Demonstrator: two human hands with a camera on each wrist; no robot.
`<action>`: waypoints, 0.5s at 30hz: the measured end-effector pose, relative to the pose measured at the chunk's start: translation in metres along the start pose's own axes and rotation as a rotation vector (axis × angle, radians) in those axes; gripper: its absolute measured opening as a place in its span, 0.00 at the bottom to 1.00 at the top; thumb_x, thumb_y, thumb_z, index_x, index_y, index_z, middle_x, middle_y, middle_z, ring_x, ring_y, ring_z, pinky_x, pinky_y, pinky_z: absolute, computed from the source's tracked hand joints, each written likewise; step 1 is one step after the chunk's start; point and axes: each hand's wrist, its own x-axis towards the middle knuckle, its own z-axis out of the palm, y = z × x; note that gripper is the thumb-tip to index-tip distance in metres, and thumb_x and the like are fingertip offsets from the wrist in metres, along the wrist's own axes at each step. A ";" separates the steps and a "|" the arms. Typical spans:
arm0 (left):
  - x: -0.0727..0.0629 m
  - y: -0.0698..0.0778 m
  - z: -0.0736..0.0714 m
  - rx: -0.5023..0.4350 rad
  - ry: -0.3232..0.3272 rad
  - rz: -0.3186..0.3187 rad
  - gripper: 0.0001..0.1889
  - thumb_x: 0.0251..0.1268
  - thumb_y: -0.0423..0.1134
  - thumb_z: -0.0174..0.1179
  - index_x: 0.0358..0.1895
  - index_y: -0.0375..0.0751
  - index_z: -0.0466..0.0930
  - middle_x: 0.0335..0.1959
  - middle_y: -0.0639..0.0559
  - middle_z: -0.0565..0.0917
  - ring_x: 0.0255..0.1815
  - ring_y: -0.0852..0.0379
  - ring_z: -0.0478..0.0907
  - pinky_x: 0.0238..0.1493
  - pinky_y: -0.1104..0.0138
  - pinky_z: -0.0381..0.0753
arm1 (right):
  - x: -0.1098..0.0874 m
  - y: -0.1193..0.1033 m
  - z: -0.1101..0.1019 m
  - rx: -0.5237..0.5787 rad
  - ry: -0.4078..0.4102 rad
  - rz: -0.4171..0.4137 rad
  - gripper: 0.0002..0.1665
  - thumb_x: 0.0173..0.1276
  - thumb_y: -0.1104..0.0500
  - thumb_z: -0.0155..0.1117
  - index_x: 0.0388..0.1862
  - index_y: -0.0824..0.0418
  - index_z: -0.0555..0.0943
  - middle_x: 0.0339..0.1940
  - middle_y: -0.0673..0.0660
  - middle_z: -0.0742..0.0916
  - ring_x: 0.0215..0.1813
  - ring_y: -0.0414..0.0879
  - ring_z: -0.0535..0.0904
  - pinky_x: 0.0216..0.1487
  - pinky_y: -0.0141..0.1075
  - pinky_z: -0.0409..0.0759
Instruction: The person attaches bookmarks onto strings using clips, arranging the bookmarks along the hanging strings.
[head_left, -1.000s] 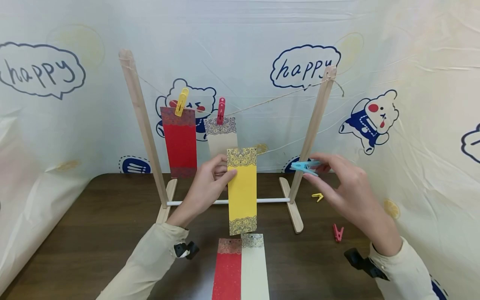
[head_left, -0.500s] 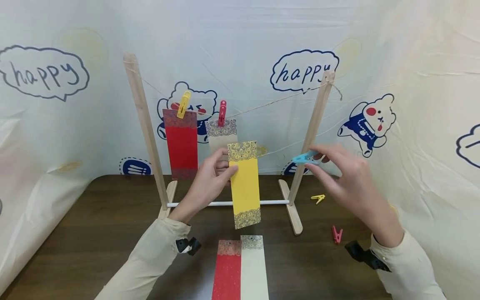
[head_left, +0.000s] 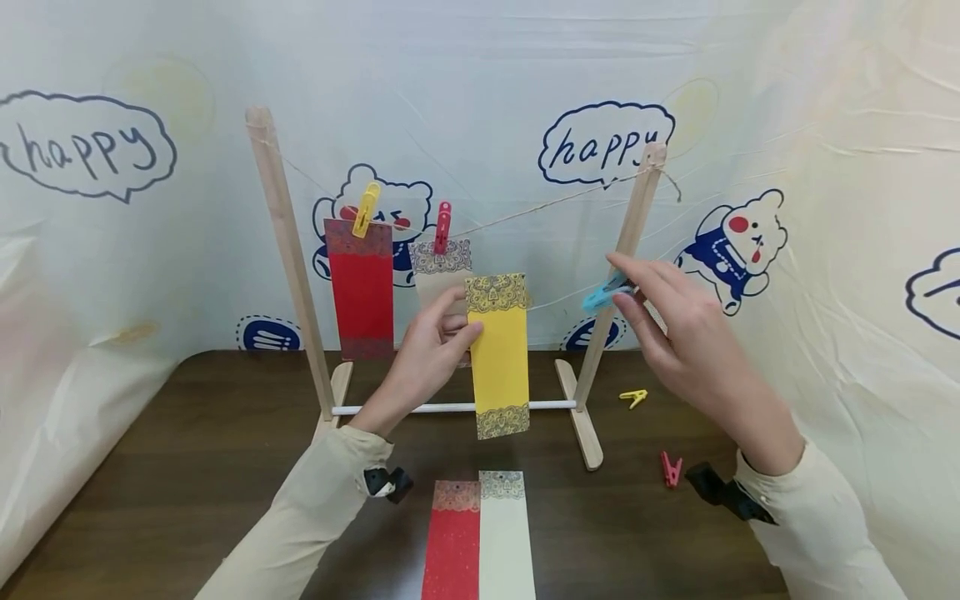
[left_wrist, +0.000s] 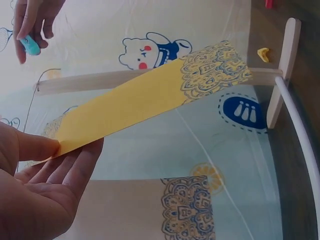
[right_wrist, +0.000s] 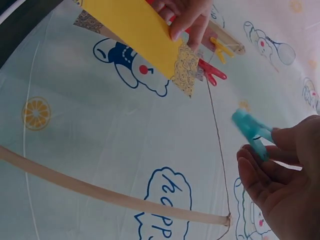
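Note:
My left hand [head_left: 435,350] pinches a yellow patterned paper card [head_left: 500,358] by its left edge near the top, thumb in front and fingers behind. The card hangs upright below the string [head_left: 555,202], overlapping a cream card [head_left: 442,279] that a red clothespin [head_left: 442,227] holds on the string. Off to the right, in front of the rack's right post, my right hand [head_left: 686,333] holds a light blue clothespin [head_left: 606,293] between thumb and fingers. The right wrist view shows that blue clothespin [right_wrist: 250,131] apart from the string. A yellow clothespin [head_left: 366,210] grips a red card [head_left: 360,292].
The wooden rack [head_left: 288,250] stands on a dark table [head_left: 195,475], a white rod [head_left: 442,408] joining its feet. A red card [head_left: 452,542] and a cream card [head_left: 506,542] lie at the front. A yellow clothespin [head_left: 633,398] and a red clothespin [head_left: 671,469] lie at right.
My left hand has moved the yellow card a little up and to the right. My right hand has risen slightly, and the blue clothespin has tilted.

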 end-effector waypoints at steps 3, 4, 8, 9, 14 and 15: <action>0.003 0.001 0.001 -0.005 -0.002 0.003 0.28 0.73 0.33 0.57 0.73 0.38 0.62 0.53 0.39 0.84 0.46 0.46 0.85 0.43 0.57 0.86 | 0.005 -0.001 0.002 -0.002 0.016 -0.002 0.30 0.64 0.69 0.70 0.65 0.65 0.76 0.44 0.58 0.87 0.44 0.46 0.82 0.49 0.26 0.75; 0.004 0.002 0.001 -0.004 0.000 0.005 0.27 0.73 0.33 0.57 0.73 0.38 0.62 0.53 0.39 0.84 0.46 0.46 0.85 0.44 0.57 0.86 | 0.007 -0.001 0.003 -0.001 0.021 -0.003 0.29 0.63 0.69 0.71 0.64 0.65 0.76 0.43 0.57 0.87 0.44 0.46 0.82 0.48 0.26 0.75; 0.007 0.003 0.002 0.016 0.009 0.017 0.28 0.73 0.33 0.57 0.72 0.36 0.62 0.52 0.39 0.85 0.48 0.46 0.85 0.44 0.57 0.86 | 0.013 0.000 0.006 0.013 0.042 -0.007 0.26 0.62 0.68 0.72 0.60 0.66 0.79 0.43 0.57 0.88 0.43 0.45 0.82 0.46 0.24 0.73; 0.008 0.003 0.002 0.022 0.011 0.024 0.26 0.73 0.33 0.58 0.71 0.35 0.63 0.51 0.39 0.85 0.48 0.47 0.85 0.44 0.57 0.86 | 0.015 -0.001 0.006 0.018 0.044 -0.012 0.25 0.62 0.68 0.72 0.60 0.66 0.79 0.43 0.57 0.88 0.43 0.45 0.82 0.46 0.23 0.73; 0.014 0.006 0.003 0.001 0.010 0.044 0.16 0.74 0.32 0.56 0.61 0.32 0.73 0.48 0.40 0.86 0.45 0.48 0.86 0.43 0.58 0.86 | 0.030 -0.002 0.010 0.051 0.057 -0.044 0.26 0.67 0.71 0.65 0.64 0.66 0.77 0.47 0.59 0.87 0.45 0.47 0.84 0.50 0.28 0.78; 0.014 0.007 0.004 -0.013 0.009 0.041 0.14 0.74 0.32 0.56 0.58 0.32 0.74 0.49 0.41 0.86 0.44 0.48 0.86 0.44 0.59 0.86 | 0.033 -0.002 0.011 0.059 0.059 -0.050 0.27 0.67 0.71 0.64 0.66 0.67 0.75 0.48 0.59 0.87 0.46 0.48 0.84 0.50 0.31 0.79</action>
